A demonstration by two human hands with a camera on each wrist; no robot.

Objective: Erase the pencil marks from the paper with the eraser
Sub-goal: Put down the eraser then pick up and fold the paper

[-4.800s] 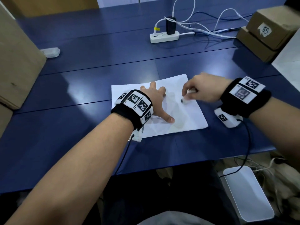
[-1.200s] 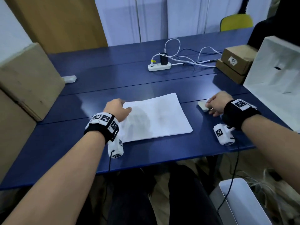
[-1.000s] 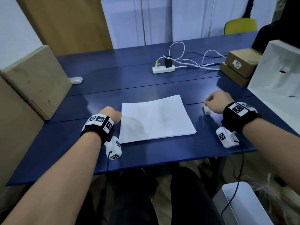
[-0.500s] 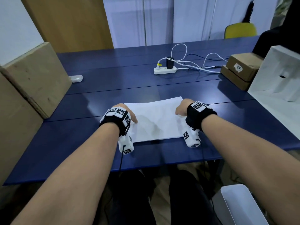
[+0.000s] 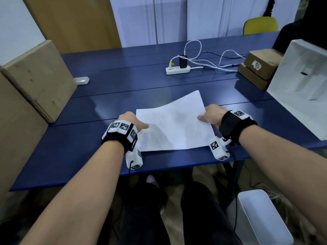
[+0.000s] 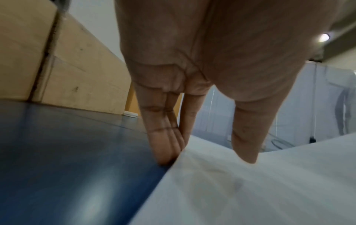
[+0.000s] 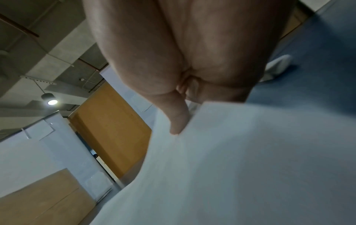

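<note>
The white paper (image 5: 175,126) lies near the blue table's front edge, with its far right corner curled up off the surface. Faint grey smudges (image 5: 178,115) show near its middle. My left hand (image 5: 139,125) pinches the left edge: the thumb is on top of the paper (image 6: 250,190) and the fingers (image 6: 163,149) are at its rim. My right hand (image 5: 205,117) pinches the right edge, with the thumb (image 7: 177,121) on the paper (image 7: 240,167) and the fingers hidden beneath. A blurred white eraser (image 7: 277,67) lies on the table beyond my right hand. It is hidden in the head view.
A large cardboard box (image 5: 39,80) stands at the left with a small white object (image 5: 81,80) beside it. A power strip (image 5: 177,69) with cables sits at the back. Stacked brown boxes (image 5: 261,66) and a white box (image 5: 304,85) stand at the right. A white bin (image 5: 260,216) stands on the floor.
My right hand left the eraser on the table and came over to the paper's right edge. Both hands took hold of the sheet, and its far right corner rose.
</note>
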